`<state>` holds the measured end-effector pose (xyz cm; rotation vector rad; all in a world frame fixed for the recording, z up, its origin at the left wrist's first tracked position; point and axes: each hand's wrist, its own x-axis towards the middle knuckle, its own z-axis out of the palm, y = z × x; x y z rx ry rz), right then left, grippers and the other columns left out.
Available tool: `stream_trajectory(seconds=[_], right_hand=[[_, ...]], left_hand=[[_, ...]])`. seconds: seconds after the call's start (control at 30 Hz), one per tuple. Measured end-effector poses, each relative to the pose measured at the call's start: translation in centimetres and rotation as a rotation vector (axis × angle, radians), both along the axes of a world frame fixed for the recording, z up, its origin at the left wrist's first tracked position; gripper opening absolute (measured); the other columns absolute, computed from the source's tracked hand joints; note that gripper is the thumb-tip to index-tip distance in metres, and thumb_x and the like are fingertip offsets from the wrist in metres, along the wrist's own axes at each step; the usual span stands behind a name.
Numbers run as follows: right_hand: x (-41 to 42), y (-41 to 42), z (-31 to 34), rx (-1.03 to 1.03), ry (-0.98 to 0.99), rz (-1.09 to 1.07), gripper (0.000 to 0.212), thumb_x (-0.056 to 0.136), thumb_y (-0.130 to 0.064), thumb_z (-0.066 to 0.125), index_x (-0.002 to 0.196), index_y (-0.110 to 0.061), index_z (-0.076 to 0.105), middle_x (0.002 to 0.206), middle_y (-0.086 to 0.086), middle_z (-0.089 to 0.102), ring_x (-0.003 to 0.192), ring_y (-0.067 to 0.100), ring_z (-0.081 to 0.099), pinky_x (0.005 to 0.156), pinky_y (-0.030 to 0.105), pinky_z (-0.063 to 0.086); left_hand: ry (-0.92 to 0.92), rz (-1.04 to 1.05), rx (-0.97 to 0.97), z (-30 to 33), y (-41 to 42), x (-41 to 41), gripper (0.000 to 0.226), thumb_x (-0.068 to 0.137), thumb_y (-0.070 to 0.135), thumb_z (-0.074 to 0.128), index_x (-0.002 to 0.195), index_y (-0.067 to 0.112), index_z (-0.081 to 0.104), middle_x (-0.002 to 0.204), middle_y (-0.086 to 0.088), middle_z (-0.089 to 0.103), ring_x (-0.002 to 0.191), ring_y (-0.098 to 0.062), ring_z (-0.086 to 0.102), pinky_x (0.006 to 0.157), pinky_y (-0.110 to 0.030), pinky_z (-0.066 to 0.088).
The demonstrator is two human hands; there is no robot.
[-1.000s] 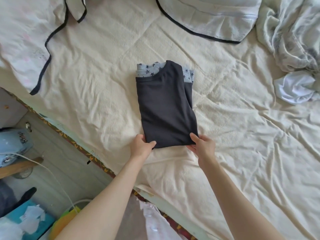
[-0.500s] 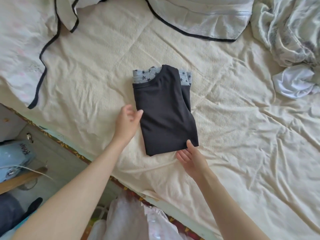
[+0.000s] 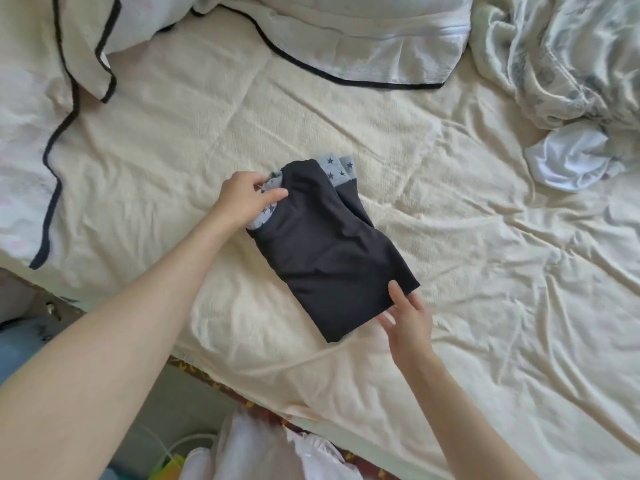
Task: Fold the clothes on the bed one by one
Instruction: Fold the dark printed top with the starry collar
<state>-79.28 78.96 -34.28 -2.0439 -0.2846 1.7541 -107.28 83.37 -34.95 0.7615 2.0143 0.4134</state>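
Note:
A folded dark garment [image 3: 329,251] with a grey star-print band lies slanted on the cream bed sheet [image 3: 485,271]. My left hand [image 3: 244,197] pinches its far left corner at the star band, thumb on top. At the near right corner, my right hand [image 3: 407,315] holds the dark fabric, thumb on top and fingers under the edge. A crumpled white garment [image 3: 571,161] lies at the right of the bed.
Two white pillows with black piping sit at the far left [image 3: 41,98] and far middle [image 3: 363,39]. A rumpled pale patterned blanket [image 3: 571,53] fills the far right corner. The bed's edge [image 3: 214,379] runs diagonally at lower left, with floor clutter below.
My left hand moved from the garment's left side up to its star-band corner and pinched it. The garment has turned to lie slanted; my right hand now holds its near right corner.

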Motion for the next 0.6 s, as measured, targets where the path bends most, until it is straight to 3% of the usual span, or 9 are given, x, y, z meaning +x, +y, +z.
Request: stream_trajectory(seconds=[0.13,0.27,0.4,0.6], right_hand=[[1.5,3.0,0.7,0.187,-0.150,0.190,0.004,0.090,-0.015,0.064,0.086,-0.013,0.065,0.085,-0.001,0.068,0.085,0.016,0.064,0.078,0.030,0.052],[1.7,4.7,-0.3,0.240,-0.196,0.356,0.004,0.090,-0.019,0.063,0.087,-0.018,0.065,0.085,-0.001,0.068,0.078,0.010,0.064,0.072,0.025,0.050],[1.7,4.2,-1.7,0.196,-0.177,0.361,0.009,0.095,-0.019,0.055,0.090,-0.018,0.062,0.083,-0.005,0.068,0.075,0.005,0.064,0.063,0.015,0.048],[2.5,2.4,-2.3,0.183,-0.235,0.501,0.009,0.096,-0.020,0.052,0.090,-0.017,0.057,0.097,0.011,0.065,0.089,0.024,0.062,0.081,0.037,0.051]], left_hand=[[-0.103,0.277,0.015,-0.1,-6.7,1.5,0.021,0.087,0.027,0.067,0.085,0.006,0.064,0.087,-0.009,0.069,0.086,-0.025,0.065,0.080,-0.038,0.050],[-0.200,0.348,-0.048,-0.2,-10.5,2.9,0.010,0.089,0.022,0.064,0.088,0.013,0.062,0.086,0.003,0.066,0.086,-0.015,0.063,0.075,-0.023,0.048],[-0.226,0.376,-0.013,-0.7,-9.6,2.7,0.013,0.089,0.028,0.064,0.096,0.017,0.061,0.089,0.010,0.064,0.082,0.000,0.060,0.063,-0.009,0.043],[-0.252,0.414,0.059,-0.9,-8.9,3.0,0.019,0.091,0.023,0.062,0.107,0.013,0.057,0.094,0.010,0.061,0.084,0.002,0.058,0.064,-0.008,0.043]])
